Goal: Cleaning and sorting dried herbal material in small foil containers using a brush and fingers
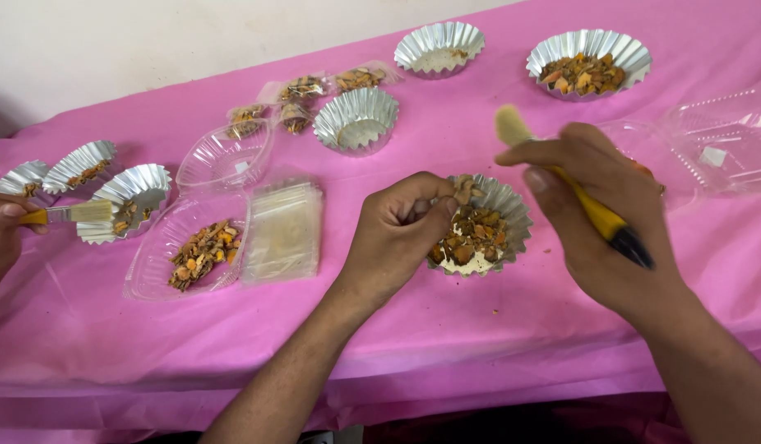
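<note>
— Nearest: left hand [397, 234], fingers pinched on a brown fragment [462, 194] at the near rim of a fluted foil cup [510, 215].

— Cup contents?

— Orange and brown chips, heaped. Cup on pink tablecloth [446, 329], between both hands.

— Right hand [598, 218]?

— Clenched round a yellow-handled brush [561, 182], bristles up, just right of the cup.

— Elsewhere?

— Far left: another person's hand [2, 230] gripping a second brush [68, 214] beside three foil cups. Clear plastic tray [187, 255] holding chips, stack of small clear bags [283, 230] touching its right side. More foil cups [357, 119] farther back; open clear clamshell [717, 144] at right.
</note>
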